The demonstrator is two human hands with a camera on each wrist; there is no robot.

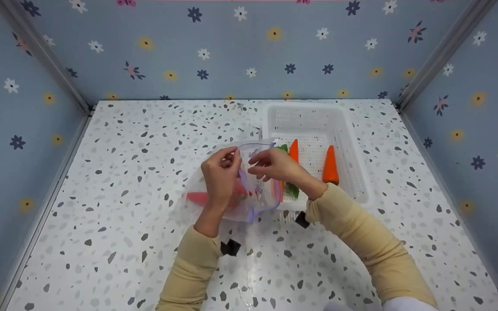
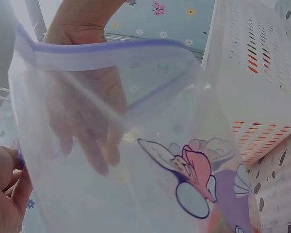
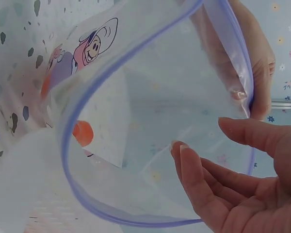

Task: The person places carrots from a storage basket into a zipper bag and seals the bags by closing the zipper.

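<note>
Plastic bag gapes, seemingly because the left hand's grip pinches its rim, the right hand's grip loosely spread

Tan sleeves of plain, soft cloth are worn. The left sleeve is crossed by shallow creases and is ended at the wrist; the right sleeve is gathered into heavier folds, and white cloth is shown at its upper end. A small, black, angular piece is seen by the left cuff, and another by the right cuff; how they are fixed is hidden. The left hand and right hand are left bare.
</note>
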